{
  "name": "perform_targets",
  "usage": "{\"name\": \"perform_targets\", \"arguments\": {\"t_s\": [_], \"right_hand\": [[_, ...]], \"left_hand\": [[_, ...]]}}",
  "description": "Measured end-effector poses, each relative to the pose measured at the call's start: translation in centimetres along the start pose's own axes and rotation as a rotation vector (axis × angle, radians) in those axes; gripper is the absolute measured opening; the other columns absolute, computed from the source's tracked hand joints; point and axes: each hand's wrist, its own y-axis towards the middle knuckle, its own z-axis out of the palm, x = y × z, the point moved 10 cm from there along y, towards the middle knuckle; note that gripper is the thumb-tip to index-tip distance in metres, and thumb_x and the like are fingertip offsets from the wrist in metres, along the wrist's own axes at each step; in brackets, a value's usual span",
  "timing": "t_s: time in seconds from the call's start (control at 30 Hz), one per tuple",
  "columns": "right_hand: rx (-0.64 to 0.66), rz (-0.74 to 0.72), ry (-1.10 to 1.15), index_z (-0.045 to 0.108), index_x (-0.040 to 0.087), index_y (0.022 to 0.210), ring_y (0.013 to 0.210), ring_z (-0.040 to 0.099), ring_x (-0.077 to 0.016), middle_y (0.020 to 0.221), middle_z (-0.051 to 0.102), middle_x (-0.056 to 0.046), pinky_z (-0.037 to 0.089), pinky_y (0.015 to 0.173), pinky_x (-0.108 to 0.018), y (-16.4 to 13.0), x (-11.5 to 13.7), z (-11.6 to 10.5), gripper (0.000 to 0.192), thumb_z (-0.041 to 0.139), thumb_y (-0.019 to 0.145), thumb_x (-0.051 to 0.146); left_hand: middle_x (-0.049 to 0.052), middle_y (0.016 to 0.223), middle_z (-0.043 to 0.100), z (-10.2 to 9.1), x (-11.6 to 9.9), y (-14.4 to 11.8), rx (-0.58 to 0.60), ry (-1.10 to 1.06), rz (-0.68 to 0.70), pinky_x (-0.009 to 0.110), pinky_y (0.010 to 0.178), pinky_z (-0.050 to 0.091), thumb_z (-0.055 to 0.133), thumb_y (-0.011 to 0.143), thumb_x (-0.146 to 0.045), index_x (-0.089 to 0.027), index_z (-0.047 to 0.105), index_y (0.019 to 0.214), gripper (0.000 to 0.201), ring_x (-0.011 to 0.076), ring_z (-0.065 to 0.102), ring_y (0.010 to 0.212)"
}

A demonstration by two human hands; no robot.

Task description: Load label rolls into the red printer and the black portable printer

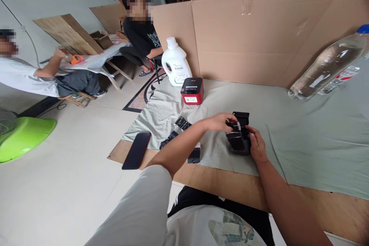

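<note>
Gripping a black device [239,138] on the grey-green cloth [302,134] over the desk [230,184]: left hand [220,122] closed on its top, fingers curled over a shiny wrapped part; right hand [256,146] pressed flat against its right side. Just left, small black parts [182,123] and a dark phone [136,150]. Farther back, a red printer [192,90], a white jug [175,63]; far right, a clear bottle [328,67] lying down.

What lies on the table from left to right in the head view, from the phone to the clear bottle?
Black phone → red label printer → black device held between both hands → clear plastic bottle lying on its side.
</note>
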Motion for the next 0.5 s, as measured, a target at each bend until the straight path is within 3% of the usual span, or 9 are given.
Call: {"name": "perform_targets", "arguments": {"t_s": [0.13,0.27,0.37,0.5], "right_hand": [[-0.007,0.014,0.019,0.058,0.021,0.121,0.118,0.055,-0.0233,0.125,0.061,-0.011,0.039,0.106,-0.051,0.0,0.2,0.0,0.043,0.036,0.095,0.047],[-0.012,0.011,0.020,0.058,0.022,0.121,0.118,0.055,-0.0234,0.124,0.062,-0.010,0.038,0.106,-0.052,0.1,0.2,0.0,0.042,0.038,0.094,0.048],[-0.013,0.009,0.022,0.058,0.022,0.120,0.118,0.055,-0.0235,0.124,0.062,-0.010,0.039,0.106,-0.052,0.1,0.2,0.0,0.042,0.039,0.094,0.048],[-0.017,0.014,0.011,0.059,0.022,0.120,0.117,0.055,-0.0236,0.123,0.062,-0.010,0.039,0.106,-0.051,0.1,0.2,0.0,0.042,0.040,0.094,0.048]], "left_hand": [[0.002,0.096,0.070,-4.5,4.7,-7.2,0.118,0.048,-0.216,0.022,0.076,0.046,0.063,0.062,-0.011,-0.018,0.069,0.101,0.040,0.0174,0.063,0.086],[0.001,0.087,0.070,-6.1,10.1,-14.2,0.127,0.233,-0.507,0.023,0.068,0.044,0.065,0.056,-0.009,-0.021,0.073,0.092,0.039,0.0191,0.062,0.078],[0.002,0.095,0.069,-5.4,10.7,-16.5,0.014,0.299,-0.476,0.025,0.075,0.044,0.068,0.057,-0.012,-0.023,0.073,0.093,0.038,0.0215,0.061,0.088],[0.003,0.101,0.068,-5.4,10.2,-17.2,-0.120,0.315,-0.350,0.028,0.091,0.042,0.071,0.063,-0.020,-0.024,0.073,0.093,0.030,0.0237,0.058,0.103]]}}
